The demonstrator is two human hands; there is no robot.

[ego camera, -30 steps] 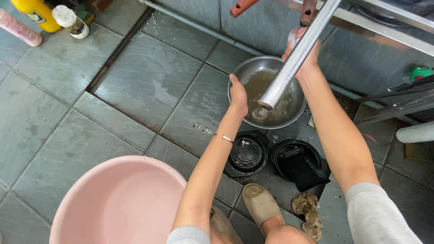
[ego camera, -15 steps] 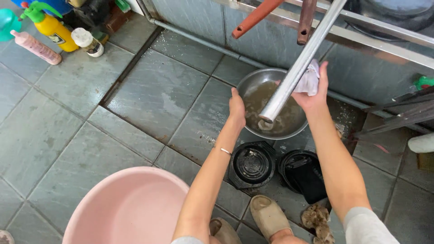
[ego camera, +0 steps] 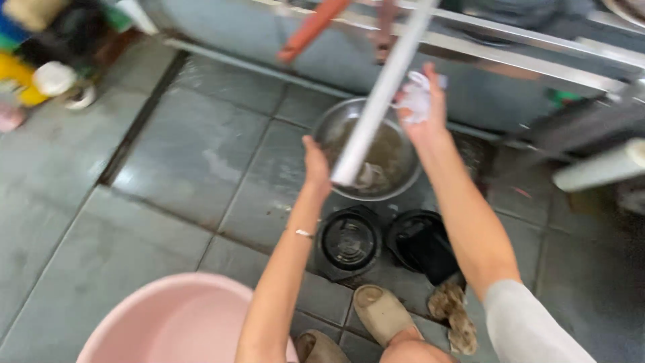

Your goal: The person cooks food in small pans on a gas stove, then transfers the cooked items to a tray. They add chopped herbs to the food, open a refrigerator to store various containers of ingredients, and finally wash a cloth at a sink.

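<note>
Head view shows a blurred yellow bottle [ego camera: 15,75] at far left. Left hand [ego camera: 314,163] grips the rim of the metal bowl [ego camera: 396,176] on the floor tiles. Right hand [ego camera: 422,107], raised beside the pale pipe [ego camera: 380,94], clutches a white cloth [ego camera: 415,99].

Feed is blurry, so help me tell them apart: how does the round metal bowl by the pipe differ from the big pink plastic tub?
The round metal bowl is grey steel and holds murky brown water; the pink plastic tub shows no water in the part in view. The bowl is smaller and sits far from the person, by the left hand. The tub is larger, nearest the camera and cut off by the frame. Both are round and sit on the tiled floor.
</note>
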